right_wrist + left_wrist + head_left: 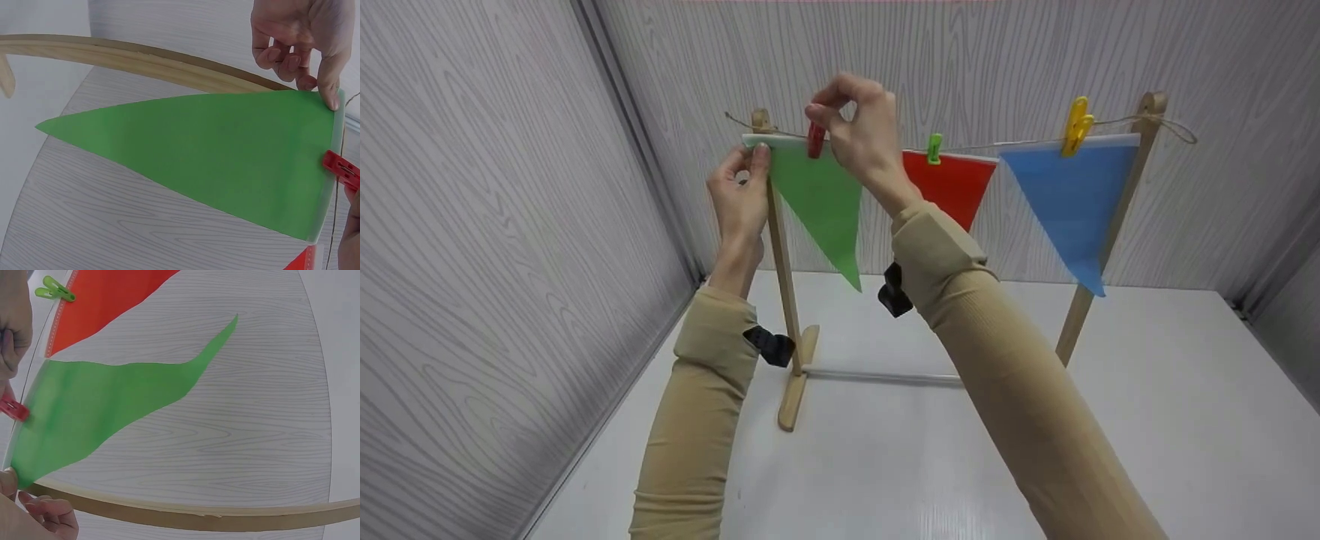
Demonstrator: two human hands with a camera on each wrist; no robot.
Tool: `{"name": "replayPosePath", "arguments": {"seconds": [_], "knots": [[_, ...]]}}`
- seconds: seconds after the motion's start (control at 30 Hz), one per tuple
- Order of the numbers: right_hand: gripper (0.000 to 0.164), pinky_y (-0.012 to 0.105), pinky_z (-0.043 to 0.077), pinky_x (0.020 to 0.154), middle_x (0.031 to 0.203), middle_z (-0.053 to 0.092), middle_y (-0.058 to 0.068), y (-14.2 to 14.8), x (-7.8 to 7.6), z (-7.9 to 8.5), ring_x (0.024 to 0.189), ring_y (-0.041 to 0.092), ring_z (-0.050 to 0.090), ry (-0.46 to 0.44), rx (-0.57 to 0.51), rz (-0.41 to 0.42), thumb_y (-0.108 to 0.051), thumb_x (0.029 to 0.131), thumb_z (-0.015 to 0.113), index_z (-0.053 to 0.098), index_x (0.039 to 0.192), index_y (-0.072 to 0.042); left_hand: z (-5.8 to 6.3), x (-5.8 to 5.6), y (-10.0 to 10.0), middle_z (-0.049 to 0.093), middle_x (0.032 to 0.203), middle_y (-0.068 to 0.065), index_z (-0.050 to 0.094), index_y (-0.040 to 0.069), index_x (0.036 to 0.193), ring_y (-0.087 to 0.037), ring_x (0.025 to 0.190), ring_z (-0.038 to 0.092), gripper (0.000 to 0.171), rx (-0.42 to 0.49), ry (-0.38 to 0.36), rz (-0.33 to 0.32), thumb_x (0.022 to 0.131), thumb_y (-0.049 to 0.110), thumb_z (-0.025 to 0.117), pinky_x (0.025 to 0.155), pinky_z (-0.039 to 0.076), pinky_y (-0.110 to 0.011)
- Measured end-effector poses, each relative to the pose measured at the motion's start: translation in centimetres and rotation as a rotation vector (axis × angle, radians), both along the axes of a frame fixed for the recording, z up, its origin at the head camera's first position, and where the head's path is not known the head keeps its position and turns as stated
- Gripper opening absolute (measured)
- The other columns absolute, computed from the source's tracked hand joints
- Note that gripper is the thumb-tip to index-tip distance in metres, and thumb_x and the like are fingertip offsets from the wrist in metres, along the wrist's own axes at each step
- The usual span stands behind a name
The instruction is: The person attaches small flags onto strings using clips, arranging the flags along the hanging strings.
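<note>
A green triangular pennant (pixel 826 199) hangs point down at the left end of a twine line. My left hand (pixel 740 191) pinches its upper left corner between thumb and fingers, beside the left wooden post (pixel 781 262). With thumb and fingertips my right hand (pixel 861 131) holds a red clothespin (pixel 815 139), which sits over the pennant's white top edge and the twine. In the right wrist view the red clothespin (pixel 341 167) overlaps the edge of the green pennant (pixel 214 152). The left wrist view shows the left thumb on the pennant's corner.
To the right hang a red pennant (pixel 949 187) with a green clothespin (pixel 934 149) and a blue pennant (pixel 1076 195) with yellow clothespins (pixel 1078 129). A right wooden post (pixel 1110 225) holds the twine's other end. A pale rod (pixel 885 376) runs low between the posts on a white table (pixel 847 465).
</note>
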State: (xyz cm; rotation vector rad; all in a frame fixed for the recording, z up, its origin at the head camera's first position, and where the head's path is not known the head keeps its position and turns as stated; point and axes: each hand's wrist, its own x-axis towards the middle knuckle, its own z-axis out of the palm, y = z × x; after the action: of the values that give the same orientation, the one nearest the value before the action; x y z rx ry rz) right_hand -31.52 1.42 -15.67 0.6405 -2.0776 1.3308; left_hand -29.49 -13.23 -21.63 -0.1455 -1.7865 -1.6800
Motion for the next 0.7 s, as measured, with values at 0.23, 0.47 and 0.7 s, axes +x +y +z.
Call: {"name": "replayPosePath", "arguments": {"seconds": [0.23, 0.47, 0.7], "knots": [[0.016, 0.024, 0.041, 0.108, 0.105, 0.073, 0.012, 0.19, 0.03, -0.30, 0.103, 0.019, 0.065, -0.001, 0.025, 0.018, -0.015, 0.096, 0.068, 0.072, 0.106, -0.004, 0.04, -0.06, 0.07, 0.051, 0.085, 0.007, 0.069, -0.002, 0.111, -0.007, 0.088, 0.045, 0.028, 0.004, -0.006, 0.006, 0.103, 0.022, 0.058, 0.080, 0.035, -0.021], [0.024, 0.026, 0.045, 0.105, 0.108, 0.073, 0.014, 0.45, -0.05, -0.58, 0.104, 0.019, 0.064, -0.006, 0.037, 0.050, -0.016, 0.096, 0.069, 0.072, 0.114, -0.001, 0.14, -0.04, 0.19, 0.052, 0.082, 0.007, 0.070, -0.003, 0.109, -0.007, 0.083, 0.045, 0.027, 0.033, 0.012, -0.003, 0.102, 0.021, 0.059, 0.073, 0.037, -0.019], [0.030, 0.023, 0.049, 0.096, 0.113, 0.073, 0.013, 0.61, -0.12, -0.79, 0.101, 0.018, 0.063, -0.020, 0.023, 0.059, -0.022, 0.095, 0.071, 0.072, 0.117, -0.003, 0.04, -0.01, 0.09, 0.049, 0.085, 0.006, 0.067, 0.003, 0.095, -0.007, 0.080, 0.040, 0.021, 0.045, -0.014, 0.027, 0.102, 0.023, 0.060, 0.073, 0.033, -0.019]]}}
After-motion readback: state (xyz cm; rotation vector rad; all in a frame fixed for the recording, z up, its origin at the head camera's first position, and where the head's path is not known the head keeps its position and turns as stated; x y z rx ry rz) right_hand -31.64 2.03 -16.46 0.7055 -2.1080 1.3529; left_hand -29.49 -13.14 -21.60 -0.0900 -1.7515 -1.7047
